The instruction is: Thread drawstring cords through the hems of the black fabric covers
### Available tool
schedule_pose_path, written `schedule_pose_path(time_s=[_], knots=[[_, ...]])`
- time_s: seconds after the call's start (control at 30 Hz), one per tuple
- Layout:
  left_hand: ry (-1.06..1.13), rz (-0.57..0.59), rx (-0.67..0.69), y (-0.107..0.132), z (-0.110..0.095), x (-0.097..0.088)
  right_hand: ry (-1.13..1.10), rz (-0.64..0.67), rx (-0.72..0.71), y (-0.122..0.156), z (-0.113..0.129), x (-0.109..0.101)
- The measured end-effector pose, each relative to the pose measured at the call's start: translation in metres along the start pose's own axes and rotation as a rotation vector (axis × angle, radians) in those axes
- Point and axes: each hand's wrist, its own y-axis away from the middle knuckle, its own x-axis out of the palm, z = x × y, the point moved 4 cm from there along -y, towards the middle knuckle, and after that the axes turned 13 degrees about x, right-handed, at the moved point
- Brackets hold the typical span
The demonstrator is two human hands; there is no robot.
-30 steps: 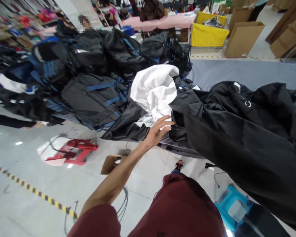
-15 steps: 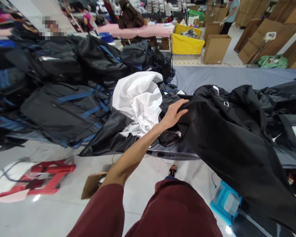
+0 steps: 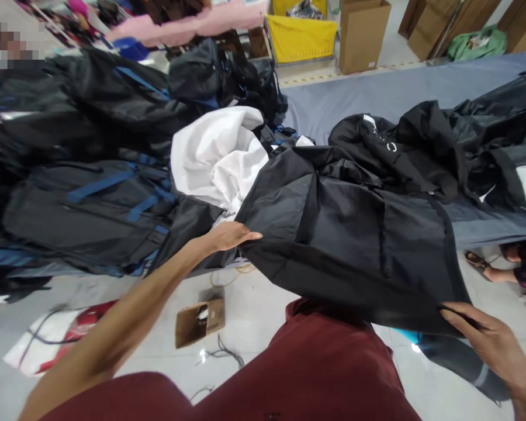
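A garment or bag workshop is shown: black backpacks [image 3: 92,199] are heaped on the left, dark jackets [image 3: 355,228] spread over a long grey table [image 3: 377,93], cardboard boxes [image 3: 362,32] (and a yellow bin [image 3: 300,38]) stacked at the far end.

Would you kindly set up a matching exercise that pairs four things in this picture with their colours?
Things:
1. garment in the right hand
2. crumpled cloth
3. bin
4. box

Colours:
a. yellow
b. brown
c. black
d. white

Pairs: 1-c, 2-d, 3-a, 4-b
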Motion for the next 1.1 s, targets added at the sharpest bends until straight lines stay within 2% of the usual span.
schedule_pose_path(time_s=[0.07,0.17,0.27,0.33,0.37,0.47,0.57,0.63,0.73,0.87,0.97,1.1], knots=[[-0.142,-0.071,0.072,0.002,-0.020,0.012,-0.078,0.136,-0.015,0.001,0.014,0.017],[-0.208,-0.133,0.173,-0.023,-0.079,0.042,-0.128,0.249,-0.057,0.005,0.038,0.030],[-0.139,-0.142,0.345,-0.064,-0.150,0.079,-0.099,0.278,-0.095,0.009,0.058,0.031],[-0.039,-0.132,0.429,-0.088,-0.182,0.097,-0.085,0.275,-0.111,0.011,0.067,0.028],[0.034,-0.115,0.453,-0.097,-0.192,0.104,-0.084,0.275,-0.122,0.012,0.070,0.026],[0.320,0.009,0.468,-0.105,-0.201,0.114,-0.080,0.314,-0.193,0.020,0.074,0.021],[0.590,0.136,0.413,-0.094,-0.194,0.114,-0.041,0.381,-0.284,0.030,0.072,0.022],[0.668,0.180,0.365,-0.086,-0.191,0.113,-0.051,0.404,-0.301,0.037,0.070,0.026],[0.645,0.224,0.326,-0.078,-0.194,0.116,-0.138,0.441,-0.312,0.049,0.070,0.034],[0.648,0.303,0.379,-0.064,-0.213,0.132,-0.202,0.537,-0.329,0.066,0.076,0.045],[0.601,0.282,0.401,-0.051,-0.223,0.143,-0.196,0.615,-0.322,0.079,0.082,0.053],[0.512,0.232,0.423,-0.037,-0.228,0.152,-0.175,0.650,-0.378,0.088,0.086,0.063]])
